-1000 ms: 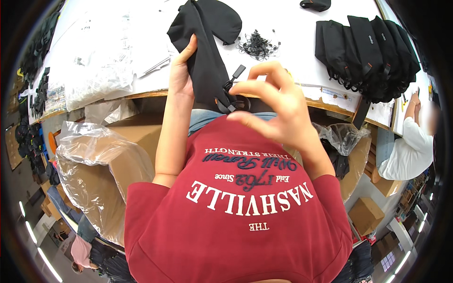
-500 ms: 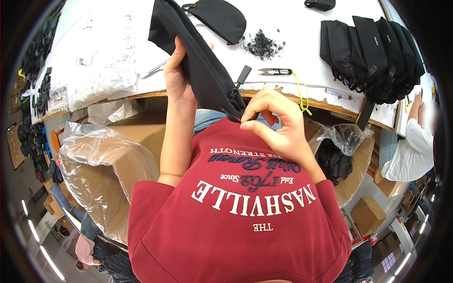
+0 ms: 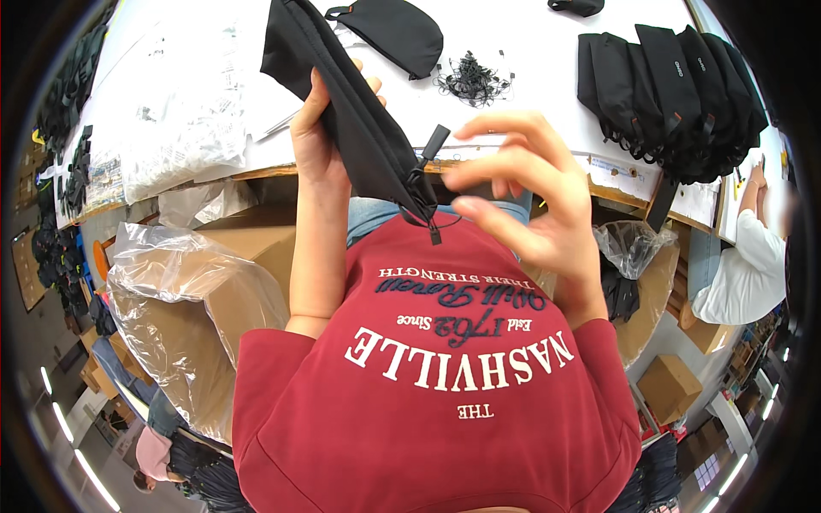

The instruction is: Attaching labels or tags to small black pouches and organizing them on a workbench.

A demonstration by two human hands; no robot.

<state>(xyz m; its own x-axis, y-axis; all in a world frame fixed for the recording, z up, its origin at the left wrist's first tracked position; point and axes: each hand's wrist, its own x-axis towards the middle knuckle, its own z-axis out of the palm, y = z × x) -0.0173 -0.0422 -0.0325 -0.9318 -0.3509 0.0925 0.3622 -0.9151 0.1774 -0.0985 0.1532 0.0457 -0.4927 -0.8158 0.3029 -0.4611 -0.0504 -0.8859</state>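
Observation:
A black fabric zip pouch [image 3: 355, 120] slants over the table edge, its upper end farther away and its narrow end close to my chest. My left hand [image 3: 321, 141] grips it around the middle, the thumb on the near side and fingertips showing past the far side. From the narrow end stick out a dark zipper pull [image 3: 435, 142] and a thin cord loop with a small black tab [image 3: 435, 236]. My right hand [image 3: 534, 192] is just right of that end, fingers spread and somewhat blurred, with nothing visible in them.
On the white table [image 3: 547, 60] lie another black pouch [image 3: 398, 36], a heap of small black cord pulls [image 3: 472, 81] and a row of black pouches [image 3: 671, 98]. Plastic-lined cardboard boxes [image 3: 184, 299] stand below. Another person [image 3: 744, 274] works at the right.
My right hand has let go of the pouch's narrow end and opened, moving up and right. The cord loop and tab now hang free. The thread snips are now hidden behind it.

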